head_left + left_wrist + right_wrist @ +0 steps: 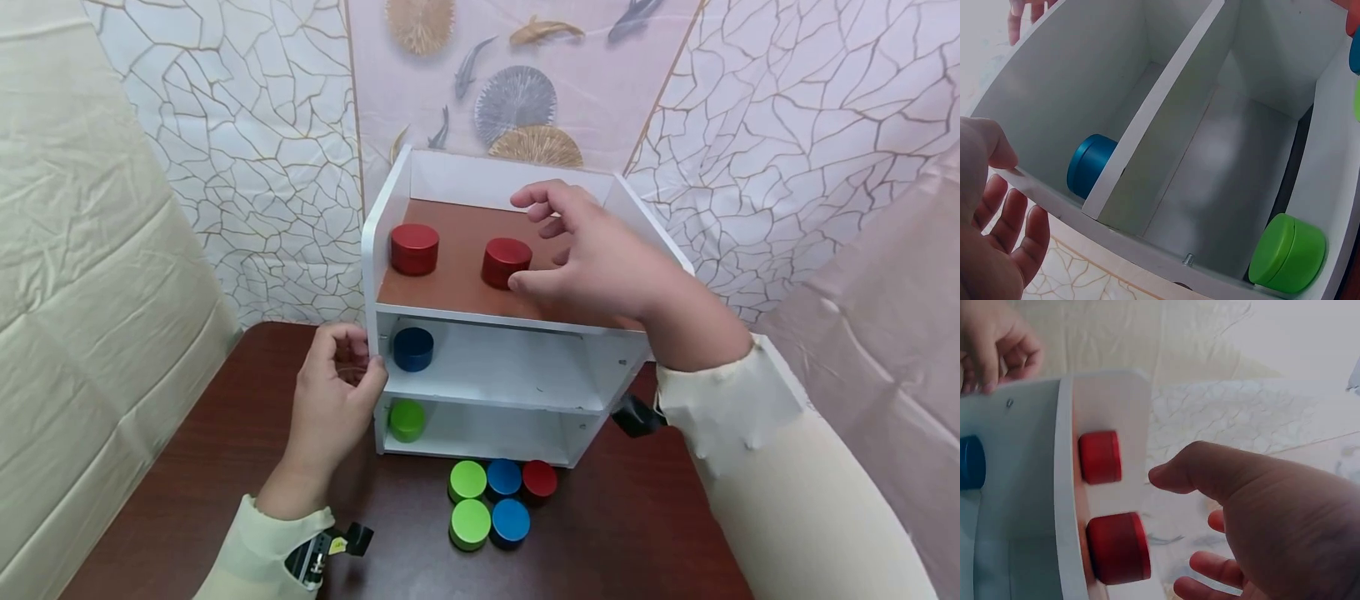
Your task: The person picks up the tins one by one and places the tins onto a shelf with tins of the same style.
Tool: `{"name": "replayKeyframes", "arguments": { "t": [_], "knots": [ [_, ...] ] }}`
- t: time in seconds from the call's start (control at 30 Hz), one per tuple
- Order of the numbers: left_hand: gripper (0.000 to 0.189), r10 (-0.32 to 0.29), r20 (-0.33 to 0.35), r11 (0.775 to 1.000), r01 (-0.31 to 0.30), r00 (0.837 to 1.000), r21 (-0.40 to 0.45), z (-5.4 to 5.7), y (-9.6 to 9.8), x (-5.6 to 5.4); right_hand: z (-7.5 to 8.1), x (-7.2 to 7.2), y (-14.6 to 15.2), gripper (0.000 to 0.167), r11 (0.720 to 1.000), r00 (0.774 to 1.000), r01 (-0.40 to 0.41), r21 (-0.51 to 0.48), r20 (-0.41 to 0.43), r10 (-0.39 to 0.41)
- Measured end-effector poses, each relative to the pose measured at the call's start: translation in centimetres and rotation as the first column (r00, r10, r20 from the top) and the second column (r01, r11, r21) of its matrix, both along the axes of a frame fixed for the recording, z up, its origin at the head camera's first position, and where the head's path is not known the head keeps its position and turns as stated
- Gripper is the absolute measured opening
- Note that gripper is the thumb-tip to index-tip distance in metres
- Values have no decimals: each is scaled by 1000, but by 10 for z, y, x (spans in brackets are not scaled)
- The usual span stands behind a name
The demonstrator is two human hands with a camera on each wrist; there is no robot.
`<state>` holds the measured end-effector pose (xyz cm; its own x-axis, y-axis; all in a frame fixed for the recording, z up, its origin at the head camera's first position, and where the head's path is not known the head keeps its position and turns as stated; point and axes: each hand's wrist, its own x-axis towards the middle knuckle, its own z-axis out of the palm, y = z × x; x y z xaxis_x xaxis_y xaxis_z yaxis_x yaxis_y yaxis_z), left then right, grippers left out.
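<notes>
A small white shelf unit (487, 315) has a brown top surface holding two round red tins, one at the left (415, 249) and one nearer the middle (507, 262). My right hand (581, 250) hovers beside the middle tin, thumb and fingers spread apart; the right wrist view shows a gap between hand and tins. Gripping the unit's left side panel, my left hand (337, 400) has its thumb at the front edge and fingers on the outer side. A blue tin (1092, 165) stands on the middle level, a green tin (1287, 253) on the bottom level, both at the left.
On the dark brown table (630, 533), in front of the unit, stand two green tins (470, 524), two blue tins (511, 522) and one red tin (539, 482), grouped closely. Patterned cloth (247, 125) hangs behind, with cream cloth (82, 250) at the left.
</notes>
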<state>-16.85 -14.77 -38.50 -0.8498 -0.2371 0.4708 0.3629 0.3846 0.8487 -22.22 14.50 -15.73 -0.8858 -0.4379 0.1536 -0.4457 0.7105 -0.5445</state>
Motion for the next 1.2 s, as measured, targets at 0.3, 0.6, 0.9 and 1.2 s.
{"name": "replayKeyframes", "arguments": {
  "t": [0.3,0.6,0.9,1.2],
  "knots": [
    [34,9,14,1000,-9,1000,-6,1,-1,0,1,31,18,79,999,993,-14,-52,-121,7],
    [34,2,14,1000,-2,1000,2,1,0,0,-12,56,35,81,996,986,-28,-86,-164,14],
    [34,0,5,1000,0,1000,2,2,1,0,-34,73,42,80,989,978,-74,-125,-204,47],
    [34,5,6,1000,-5,1000,-1,0,0,0,-60,80,51,78,979,966,-124,-163,-244,82]
  ]
}}
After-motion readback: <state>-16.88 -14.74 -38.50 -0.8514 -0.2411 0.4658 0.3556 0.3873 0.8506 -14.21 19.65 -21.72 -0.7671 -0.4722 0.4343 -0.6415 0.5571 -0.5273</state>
